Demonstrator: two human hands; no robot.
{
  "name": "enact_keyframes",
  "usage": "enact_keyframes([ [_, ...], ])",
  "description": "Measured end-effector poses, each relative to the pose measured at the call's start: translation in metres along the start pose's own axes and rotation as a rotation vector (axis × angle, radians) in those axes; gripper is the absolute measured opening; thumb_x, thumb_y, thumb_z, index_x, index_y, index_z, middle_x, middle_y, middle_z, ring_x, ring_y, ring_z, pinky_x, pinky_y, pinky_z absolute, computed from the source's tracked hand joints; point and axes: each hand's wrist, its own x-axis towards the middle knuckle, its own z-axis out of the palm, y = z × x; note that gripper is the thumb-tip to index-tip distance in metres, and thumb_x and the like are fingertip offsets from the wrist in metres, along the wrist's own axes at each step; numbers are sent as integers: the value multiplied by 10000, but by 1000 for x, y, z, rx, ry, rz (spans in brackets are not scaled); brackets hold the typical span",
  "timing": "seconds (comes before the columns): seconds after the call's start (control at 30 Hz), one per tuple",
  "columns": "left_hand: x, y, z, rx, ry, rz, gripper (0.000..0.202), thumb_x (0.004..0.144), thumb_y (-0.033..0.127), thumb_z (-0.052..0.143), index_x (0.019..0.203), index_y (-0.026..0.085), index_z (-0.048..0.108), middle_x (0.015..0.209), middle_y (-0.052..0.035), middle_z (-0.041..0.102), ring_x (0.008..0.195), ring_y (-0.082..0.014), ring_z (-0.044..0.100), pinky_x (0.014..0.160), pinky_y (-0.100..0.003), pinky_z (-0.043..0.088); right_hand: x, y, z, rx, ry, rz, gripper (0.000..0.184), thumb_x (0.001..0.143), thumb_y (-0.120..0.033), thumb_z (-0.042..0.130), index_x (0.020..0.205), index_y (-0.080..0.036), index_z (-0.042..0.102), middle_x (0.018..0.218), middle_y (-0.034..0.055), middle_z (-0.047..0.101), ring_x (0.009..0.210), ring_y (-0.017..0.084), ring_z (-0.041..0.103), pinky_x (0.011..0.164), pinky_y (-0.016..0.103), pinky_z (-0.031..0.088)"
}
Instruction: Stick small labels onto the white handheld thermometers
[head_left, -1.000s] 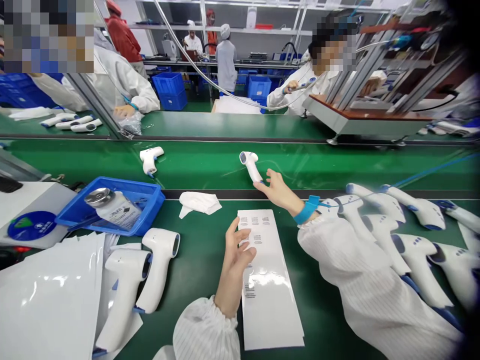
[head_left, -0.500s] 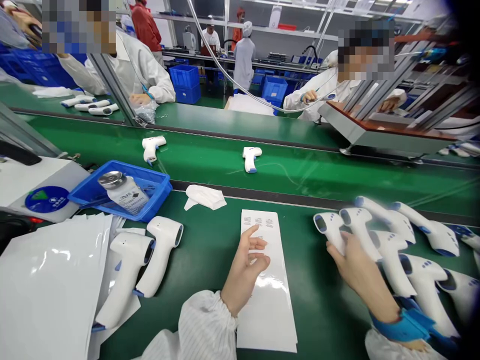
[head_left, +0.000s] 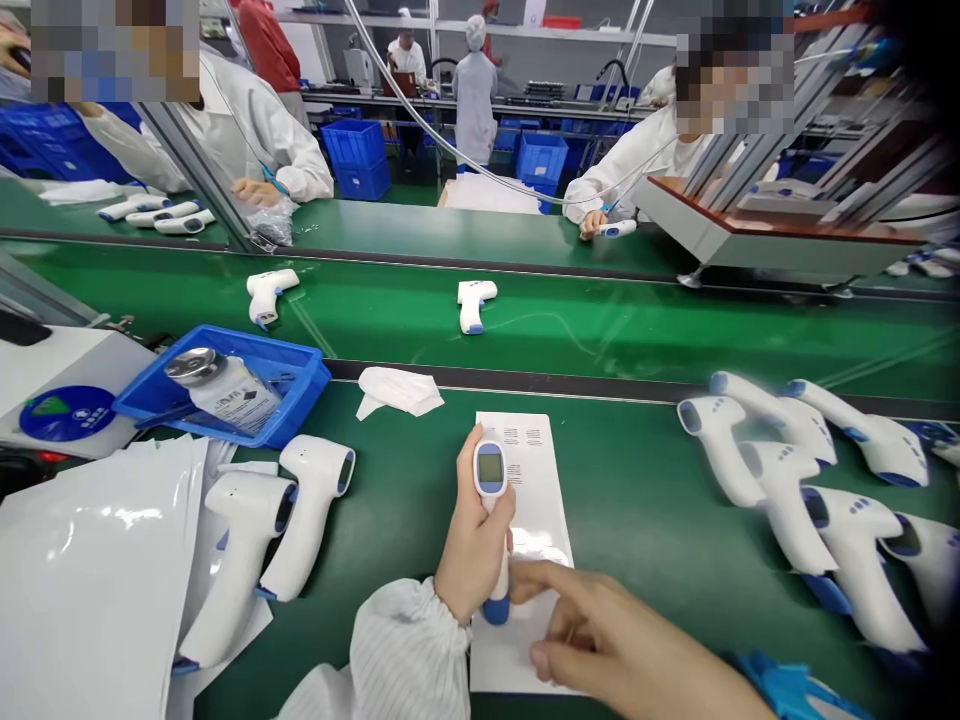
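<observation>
My left hand (head_left: 471,545) is wrapped round the handle of a white infrared thermometer (head_left: 491,485), its grey screen facing me and its blue base pointing down. Beneath it lies a white sheet of printed labels (head_left: 536,520). My right hand (head_left: 585,625) is just to the right of the handle, index finger stretched to its lower part; whether it touches I cannot tell. The other fingers curl loosely with nothing in them. To the right, several more thermometers (head_left: 855,540) lie in a group. Two thermometers (head_left: 319,500) rest at the left.
A blue tray (head_left: 300,405) holds a white bottle with a metal lid (head_left: 229,390). White sheets (head_left: 97,560) are stacked at the left. A folded white cloth (head_left: 401,390) lies near the green conveyor (head_left: 375,310), which carries two thermometers. Co-workers sit across the line.
My right hand has brought a thermometer from the right-hand group to the middle and let go of it. My left hand, empty before, has closed on its handle.
</observation>
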Motion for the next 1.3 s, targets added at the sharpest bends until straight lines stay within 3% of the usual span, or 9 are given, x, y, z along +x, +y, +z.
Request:
enact_keyframes([
  [0.1, 1, -1, 1, 48, -22, 27, 686, 916, 348, 567, 1507, 383, 220, 1223, -49, 578, 538, -62, 423, 492, -216, 416, 22, 8, -32, -151, 265, -81, 192, 932, -315, 512, 990, -242, 680, 894, 34, 726, 764, 212, 686, 696, 344, 544],
  [0.2, 0, 1, 3, 64, -10, 5, 696, 910, 386, 573, 1508, 377, 217, 1215, -55, 584, 519, -59, 422, 470, -213, 409, 60, 24, -63, -360, 718, -214, 172, 899, -324, 581, 997, -226, 682, 1073, 82, 703, 997, 272, 633, 876, 439, 509],
  [0.27, 0, 3, 4, 74, -1, -16, 707, 914, 401, 566, 1514, 379, 194, 1171, -47, 595, 489, -49, 395, 465, -213, 412, 83, 35, -76, -415, 842, -259, 158, 879, -329, 609, 947, -223, 706, 1112, 92, 688, 1044, 288, 599, 919, 472, 484],
  [0.33, -1, 4, 4, 80, 4, -16, 705, 918, 393, 559, 1514, 392, 182, 1184, -41, 587, 477, -42, 384, 466, -215, 417, 99, 42, -82, -417, 862, -272, 165, 886, -341, 599, 896, -233, 723, 1070, 79, 701, 1015, 283, 596, 911, 477, 481],
  [0.5, 0, 4, 4, 80, -3, -11, 691, 919, 393, 557, 1505, 394, 191, 1210, -40, 565, 505, -48, 410, 475, -211, 424, 107, 44, -80, -406, 873, -297, 230, 897, -384, 581, 809, -252, 748, 1023, 61, 725, 967, 272, 592, 877, 471, 474],
  [0.87, 0, 5, 4, 72, -35, -55, 716, 942, 363, 522, 1539, 368, 125, 900, 4, 565, 492, -83, 365, 491, -233, 394, 116, 40, -86, -334, 822, -284, 206, 861, -349, 588, 758, -223, 715, 916, 53, 740, 904, 242, 646, 823, 412, 502],
  [1.03, 0, 3, 2, 77, -26, -46, 712, 934, 370, 536, 1530, 381, 148, 885, 13, 553, 483, -77, 357, 483, -231, 397, 106, 31, -76, -440, 783, -353, 117, 811, -252, 626, 702, -223, 655, 943, 67, 716, 1002, 282, 590, 913, 473, 425],
  [1.17, 1, -2, -1, 63, -51, -33, 690, 931, 366, 545, 1517, 397, 183, 1120, -33, 580, 522, -74, 425, 497, -240, 426, 66, 17, -57, -472, 537, -441, 126, 848, -212, 592, 728, -227, 628, 896, 51, 706, 855, 229, 609, 792, 400, 461],
  [1.3, 2, -3, -2, 22, -53, 61, 619, 921, 361, 584, 1474, 391, 308, 1438, -33, 461, 949, -170, 594, 676, -248, 491, 36, -8, -50, -92, 131, -333, 123, 856, -205, 618, 737, -227, 597, 822, 8, 659, 672, 147, 599, 593, 281, 487],
])
